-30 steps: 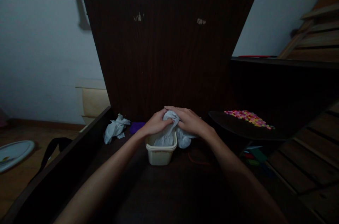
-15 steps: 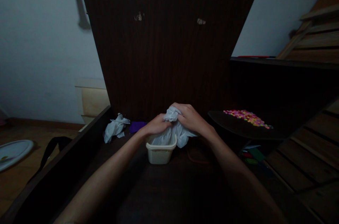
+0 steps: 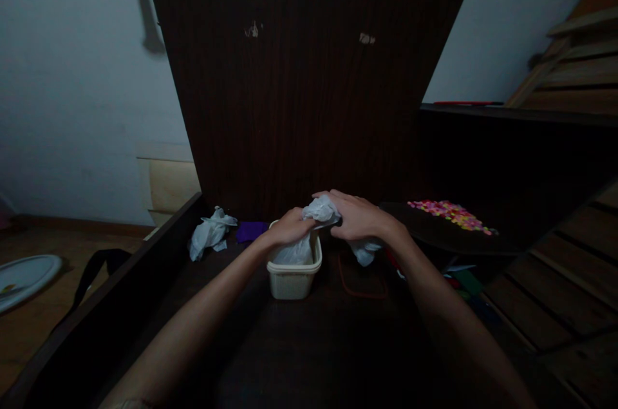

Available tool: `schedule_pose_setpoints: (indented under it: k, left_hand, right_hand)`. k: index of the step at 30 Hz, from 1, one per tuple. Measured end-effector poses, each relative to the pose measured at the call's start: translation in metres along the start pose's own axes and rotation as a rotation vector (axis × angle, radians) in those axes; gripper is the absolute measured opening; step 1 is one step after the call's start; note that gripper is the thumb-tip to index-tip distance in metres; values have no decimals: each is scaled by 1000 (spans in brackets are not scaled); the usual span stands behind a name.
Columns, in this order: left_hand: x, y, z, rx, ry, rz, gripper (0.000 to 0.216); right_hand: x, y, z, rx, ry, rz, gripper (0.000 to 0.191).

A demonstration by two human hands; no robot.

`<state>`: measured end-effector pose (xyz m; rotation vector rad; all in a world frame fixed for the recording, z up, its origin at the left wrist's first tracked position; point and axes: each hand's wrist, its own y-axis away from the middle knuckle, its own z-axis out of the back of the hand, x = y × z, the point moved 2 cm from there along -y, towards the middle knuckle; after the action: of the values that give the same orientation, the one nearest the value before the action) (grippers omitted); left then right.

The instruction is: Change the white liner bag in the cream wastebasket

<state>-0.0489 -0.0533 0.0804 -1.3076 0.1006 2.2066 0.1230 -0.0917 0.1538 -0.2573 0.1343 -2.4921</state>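
Observation:
A small cream plastic basket (image 3: 293, 277) stands on a dark wooden tabletop (image 3: 299, 351). A crumpled white plastic bag (image 3: 321, 210) stretches from inside the basket up and out to the right. My left hand (image 3: 288, 227) is closed on the bag right above the basket's rim. My right hand (image 3: 360, 217) grips the bag's other part to the right of the basket, and a loose end hangs below its palm (image 3: 364, 252).
A second crumpled white bag (image 3: 210, 234) and a purple item (image 3: 251, 231) lie at the back left. A dark tray with colourful beads (image 3: 451, 214) sits at the right. A thin reddish loop (image 3: 362, 277) lies beside the basket. A dark panel (image 3: 309, 74) rises behind.
My right hand has moved rightward away from the basket, drawing part of the white bag out with it. My left hand stays on the bag over the basket.

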Motion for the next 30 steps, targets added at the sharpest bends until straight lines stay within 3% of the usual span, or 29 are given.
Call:
schedule_pose_setpoints:
  k: [4, 8, 12, 16, 19, 23, 26, 30]
  left_hand:
    - [-3, -4, -1, 0, -46, 0, 23]
    - [-7, -6, -2, 24, -81, -8, 24]
    - [-14, -4, -4, 38, -75, -46, 28]
    - [-17, -1, -3, 73, -65, -57, 25]
    - [-16, 3, -2, 102, -74, -62, 19]
    - [-15, 7, -1, 120, -130, -62, 14]
    - [-13, 8, 0, 117, -188, -57, 15]
    - [-9, 7, 1, 109, -236, -45, 20]
  right_hand:
    - [4, 8, 2, -127, -20, 81, 122]
    - [13, 10, -6, -206, 58, 217, 125]
    - [18, 2, -27, -138, 102, 182, 118]
    - [8, -7, -37, -87, -14, 79, 98]
    - [0, -10, -32, -29, -38, 28, 70]
    - [-1, -12, -20, 55, 127, -35, 36]
    - [-3, -12, -13, 85, 179, -52, 26]
    - [-16, -10, -8, 108, 150, -77, 28]
